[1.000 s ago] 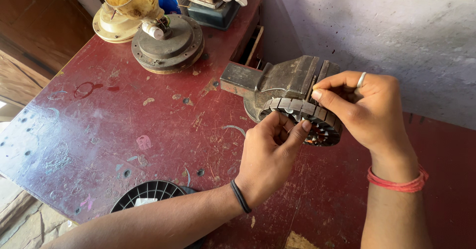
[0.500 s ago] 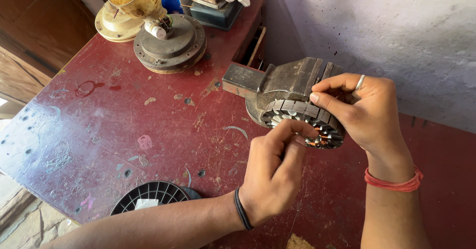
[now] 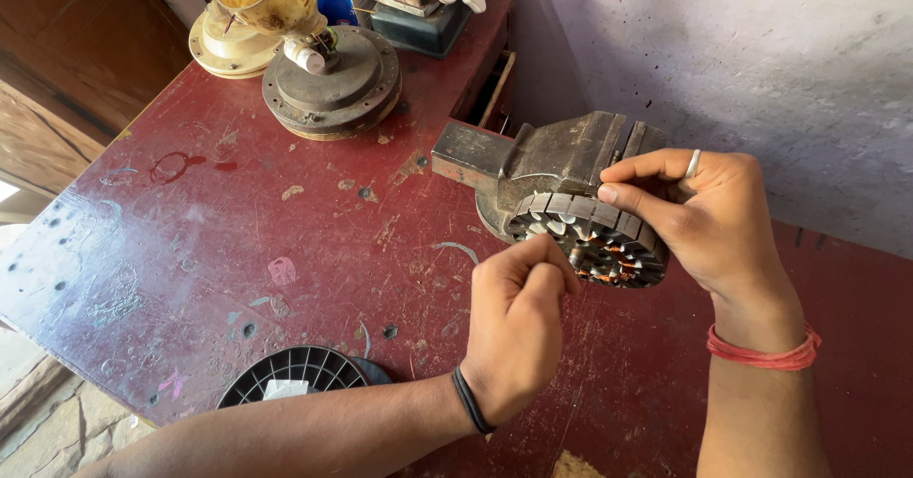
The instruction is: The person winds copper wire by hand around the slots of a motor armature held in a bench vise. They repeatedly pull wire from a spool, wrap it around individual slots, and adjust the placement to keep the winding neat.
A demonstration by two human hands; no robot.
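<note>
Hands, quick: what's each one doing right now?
Left hand: closed in a pinch just below the motor core; what it pinches is too small to tell.
Right hand: closed, holding the motor core by its rim.

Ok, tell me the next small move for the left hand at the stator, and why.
Probably bring the left hand back up to the stator. Its pinched fingertips sit just below the slotted rim with copper windings showing, while the right hand steadies the stator against the metal block.
</note>
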